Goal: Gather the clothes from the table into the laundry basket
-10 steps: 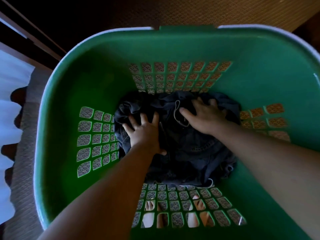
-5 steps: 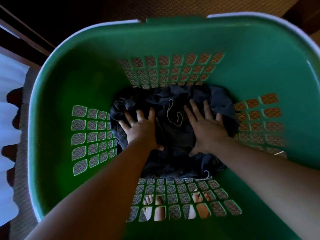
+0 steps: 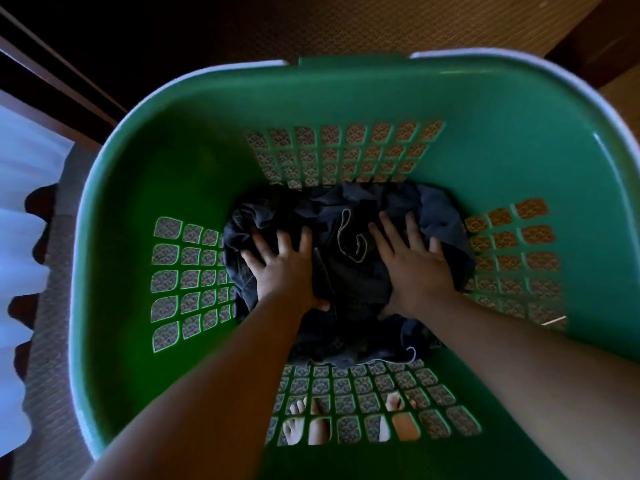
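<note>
- I saw my left hand (image 3: 282, 268) and right hand (image 3: 414, 268), fingers spread, pressed flat on dark clothes (image 3: 349, 278).
- The clothes lay at the bottom of the green laundry basket (image 3: 180, 168).

Near rim of basket (image 3: 138, 202) cut off; feet (image 3: 318, 429) half hidden behind its wall.

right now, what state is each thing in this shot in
laundry basket, upright on the carpet, clothes lying at its bottom
dark clothes, bunched on the basket floor, pressed under both hands
drawstring, loose and looped on top of the clothes, between the hands
left hand, flat, fingers spread, pressing on the clothes
right hand, flat, fingers spread, pressing on the clothes
</note>
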Demonstrator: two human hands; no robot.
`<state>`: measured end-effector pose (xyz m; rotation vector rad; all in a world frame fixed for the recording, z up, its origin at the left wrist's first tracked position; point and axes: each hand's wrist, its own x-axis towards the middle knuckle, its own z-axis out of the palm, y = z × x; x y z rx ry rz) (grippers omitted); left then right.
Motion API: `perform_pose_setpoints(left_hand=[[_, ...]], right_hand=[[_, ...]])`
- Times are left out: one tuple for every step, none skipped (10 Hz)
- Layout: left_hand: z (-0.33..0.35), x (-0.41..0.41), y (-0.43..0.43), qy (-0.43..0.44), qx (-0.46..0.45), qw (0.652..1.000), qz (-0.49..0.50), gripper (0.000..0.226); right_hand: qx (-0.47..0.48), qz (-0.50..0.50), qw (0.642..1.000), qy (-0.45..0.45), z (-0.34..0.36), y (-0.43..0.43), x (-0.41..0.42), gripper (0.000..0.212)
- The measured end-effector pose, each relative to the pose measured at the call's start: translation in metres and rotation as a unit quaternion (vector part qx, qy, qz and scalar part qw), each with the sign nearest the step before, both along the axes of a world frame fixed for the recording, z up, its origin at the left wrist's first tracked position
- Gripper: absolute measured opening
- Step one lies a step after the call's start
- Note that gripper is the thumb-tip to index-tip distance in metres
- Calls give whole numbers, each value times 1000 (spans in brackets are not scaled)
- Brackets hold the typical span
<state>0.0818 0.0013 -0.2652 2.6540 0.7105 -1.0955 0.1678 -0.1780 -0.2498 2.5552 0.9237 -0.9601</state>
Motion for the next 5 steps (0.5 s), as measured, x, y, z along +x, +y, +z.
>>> perform_pose_setpoints(left_hand=[[6,-13,0,-16,-5,1000,1,154],[19,-22,1,-25,-23,999,-5,154],[35,-28,7,-44,-42,998,-6,148],[53,-33,10,-86,-73,993,23,133],[79,-38,-2,-170,-96,980,34,111]], right_hand=[[10,3,1000,-13,12,-9,-15,154],[13,7,1000,7,26,-13,-20,151],[16,-1,999,33,43,-14,-21,147],[42,-17,998,51,66,-19,-26,137],[86,-15,994,61,93,-24,-36,120]])
